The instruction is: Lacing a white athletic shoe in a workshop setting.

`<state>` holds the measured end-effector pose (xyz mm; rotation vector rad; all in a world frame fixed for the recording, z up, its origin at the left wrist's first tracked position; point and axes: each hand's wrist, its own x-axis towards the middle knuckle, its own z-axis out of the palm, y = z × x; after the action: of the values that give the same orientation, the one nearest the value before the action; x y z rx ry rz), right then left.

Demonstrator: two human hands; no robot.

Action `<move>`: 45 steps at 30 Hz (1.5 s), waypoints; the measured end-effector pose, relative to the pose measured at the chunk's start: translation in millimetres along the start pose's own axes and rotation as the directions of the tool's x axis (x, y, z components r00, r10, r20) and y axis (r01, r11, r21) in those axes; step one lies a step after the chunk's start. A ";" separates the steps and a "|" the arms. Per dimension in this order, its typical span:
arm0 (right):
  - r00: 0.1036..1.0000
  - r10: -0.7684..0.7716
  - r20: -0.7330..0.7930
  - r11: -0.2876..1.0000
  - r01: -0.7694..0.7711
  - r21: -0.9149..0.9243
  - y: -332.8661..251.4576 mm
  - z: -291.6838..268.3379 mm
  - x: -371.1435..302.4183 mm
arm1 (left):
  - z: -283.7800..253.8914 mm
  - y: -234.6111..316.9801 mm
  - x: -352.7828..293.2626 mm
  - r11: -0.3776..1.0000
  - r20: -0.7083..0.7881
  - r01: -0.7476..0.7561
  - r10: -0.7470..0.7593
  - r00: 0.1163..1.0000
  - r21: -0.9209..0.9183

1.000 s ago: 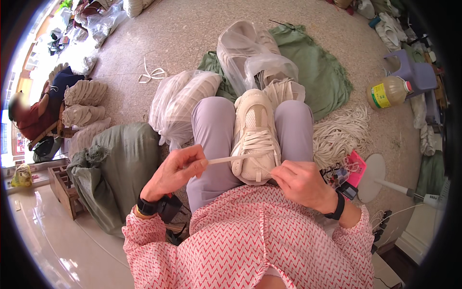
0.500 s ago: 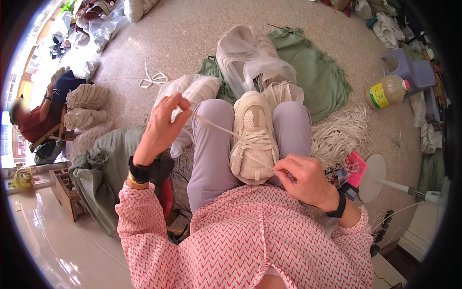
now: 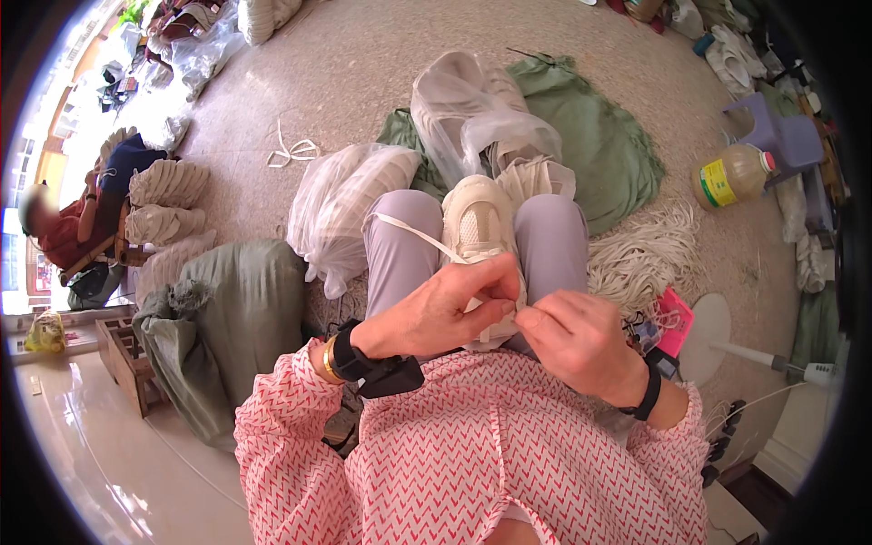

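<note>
- Lacing is the step you are working, by my reading: shoe (image 3: 479,227) is lying on your lap between your thighs, toe pointing away from you.
- Your left hand (image 3: 436,313) is pinching the white lace (image 3: 413,233), fingers closed on it near the heel end of the shoe.
- Your right hand (image 3: 572,341) is meeting it, fingertips curled and pressed close against the left; I cannot tell whether it is gripping anything.
- Lace is trailing over your left thigh, so you are probably needing to draw the slack through and find the next eyelet.
</note>
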<state>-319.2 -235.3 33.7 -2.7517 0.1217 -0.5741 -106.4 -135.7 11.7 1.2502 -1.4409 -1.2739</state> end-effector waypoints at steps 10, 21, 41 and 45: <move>0.823 0.412 0.391 0.361 -0.541 0.760 16.9 5.8 10.8 | -10.4 17.2 -8.6 0.993 -0.045 -0.088 0.092 0.995 0.079; 0.574 0.533 0.622 0.102 -0.773 0.627 59.8 -25.5 -56.2 | -37.3 1.3 -40.8 0.889 -0.159 0.103 -0.192 0.969 -0.446; 0.435 0.739 0.514 0.135 -0.843 0.520 110.7 -3.2 -163.8 | -49.5 -16.3 -63.0 0.814 -0.332 -0.038 -0.193 0.923 -0.580; 0.463 0.711 0.530 0.109 -0.816 0.567 94.3 -6.8 -135.9 | -55.3 -22.9 -72.7 0.833 -0.401 -0.052 -0.210 0.892 -0.551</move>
<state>-447.9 -306.1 -42.6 -1.4544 0.9873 -0.0538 -36.8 -73.4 -0.4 1.1078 -0.6234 -1.2306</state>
